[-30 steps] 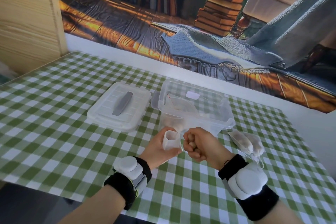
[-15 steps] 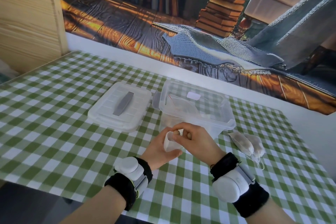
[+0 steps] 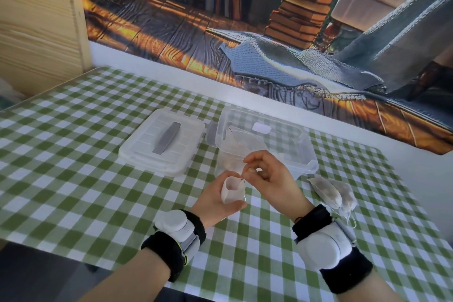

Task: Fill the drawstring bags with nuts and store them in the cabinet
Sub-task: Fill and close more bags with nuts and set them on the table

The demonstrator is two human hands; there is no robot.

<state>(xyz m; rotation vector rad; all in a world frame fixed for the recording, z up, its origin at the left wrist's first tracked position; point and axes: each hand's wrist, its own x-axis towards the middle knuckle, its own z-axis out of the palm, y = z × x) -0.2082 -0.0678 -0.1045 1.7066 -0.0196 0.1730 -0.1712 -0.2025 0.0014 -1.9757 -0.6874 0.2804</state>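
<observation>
**Head view.** The small white drawstring bag point(image 3: 232, 190) is being held upright and open-mouthed in the left grip point(image 3: 215, 200), the fingers being wrapped round its body just above the green-checked bench point(image 3: 73, 179). The right grip point(image 3: 272, 179) was being presented a second ago as a tight fist beside the bag, and half a second ago was being lowered over its mouth. It is now being lifted slightly and loosened. A single brownish nut point(image 3: 251, 169) is being pinched between thumb and forefinger just above the bag's rim (whether further nuts are being kept in the palm cannot be told). The left grip and the bag are being kept where they were.

The change is being read as a handful being fed in piece by piece, so the filling of this bag is judged to be under way, not finished.

Behind the hands the clear open container point(image 3: 312, 154) is being left standing, with its lid point(image 3: 161, 142) lying beside it to the left. Two filled bags point(image 3: 331, 191) are being left on the bench to the right, not yet stored. The wooden panel point(image 3: 36, 19) at far left is possibly the cabinet.
</observation>
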